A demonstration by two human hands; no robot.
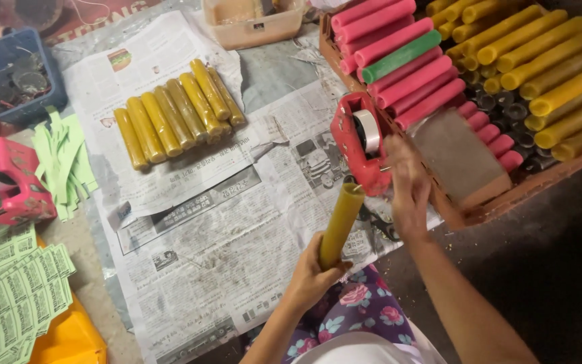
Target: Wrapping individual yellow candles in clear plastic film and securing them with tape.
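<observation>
I see the left hand [310,273] closed around the lower part of a yellow tube [340,226] — the grip is firm, the tube stands tilted, its top end pointing toward the red tape dispenser [358,141]. The right hand [409,192] is at the front of this dispenser, fingers bent and touching its lower edge near the tube's top; if they pinch a piece of tape, I cannot tell. The dispenser leans against a wooden crate [479,212] that holds pink tubes [405,61], one green tube [402,56] and many yellow tubes [547,67].

On the newspaper [203,222] that covers the floor, a row of yellow tubes [176,118] lies side by side, well apart from the hands. At the left there is a pink tape dispenser [11,182], green paper strips [65,162] just beside it, and printed green sheets [11,290] below.
</observation>
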